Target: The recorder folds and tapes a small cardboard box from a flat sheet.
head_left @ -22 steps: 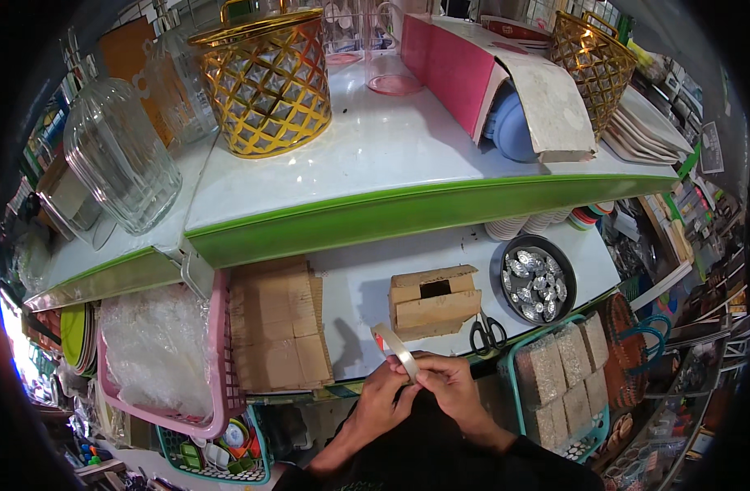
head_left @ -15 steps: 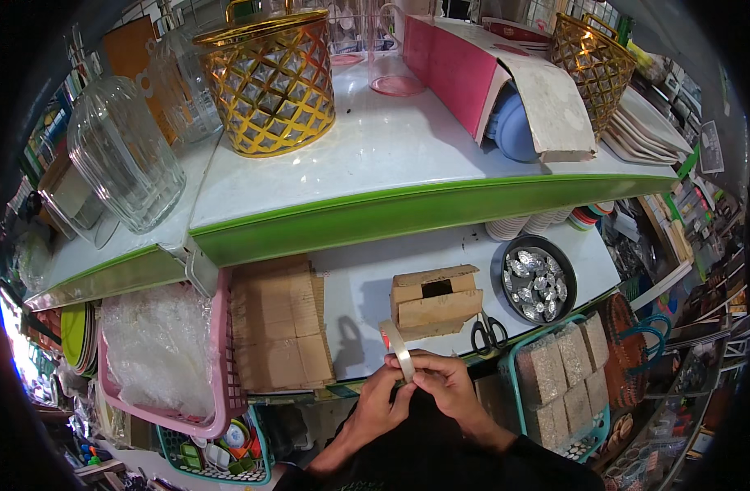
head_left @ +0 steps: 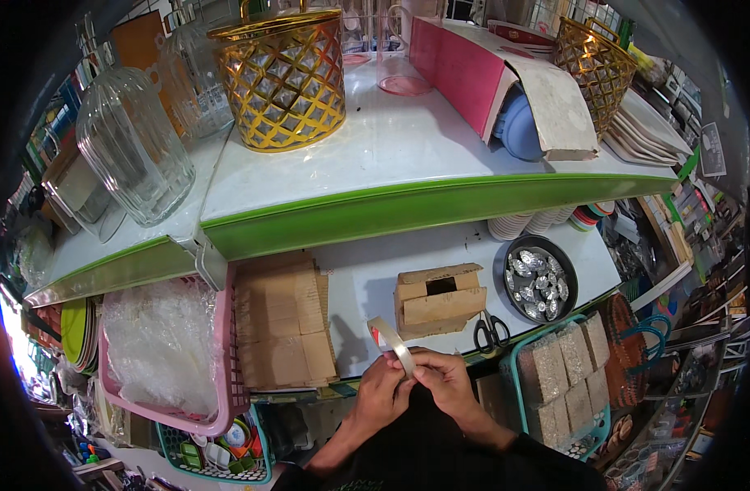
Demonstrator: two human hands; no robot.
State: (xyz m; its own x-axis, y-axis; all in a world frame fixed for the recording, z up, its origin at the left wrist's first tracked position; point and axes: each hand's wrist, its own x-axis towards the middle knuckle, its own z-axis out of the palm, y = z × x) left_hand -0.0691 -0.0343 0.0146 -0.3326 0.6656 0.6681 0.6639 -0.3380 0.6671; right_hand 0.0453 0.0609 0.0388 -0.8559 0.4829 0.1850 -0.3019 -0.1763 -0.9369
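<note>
A roll of clear tape (head_left: 404, 355) is held up between my two hands, just in front of the lower shelf's edge. My left hand (head_left: 380, 399) is closed round its near left side. Thumb and fingertips of my right hand (head_left: 446, 386) pinch the roll's near right side. Whether a loose tape end lies between the fingers is too small to tell. Beyond the hands, a small brown cardboard box (head_left: 442, 311) sits on the shelf, with a dark gap in its top. Black-handled scissors (head_left: 491, 333) lie to its right.
Flattened cardboard (head_left: 278, 335) lies left on the lower shelf (head_left: 359, 290); a dark bowl (head_left: 572, 282) of foil-like silver pieces stands right. A pink basket (head_left: 226, 352) of clear plastic and a teal basket (head_left: 518, 372) of packets flank me. Above, a green-edged shelf (head_left: 440, 204) carries glassware and gold baskets.
The tape roll has turned and tipped slightly to the left in my hands. My view has shifted a little, and the box stays where it was.
</note>
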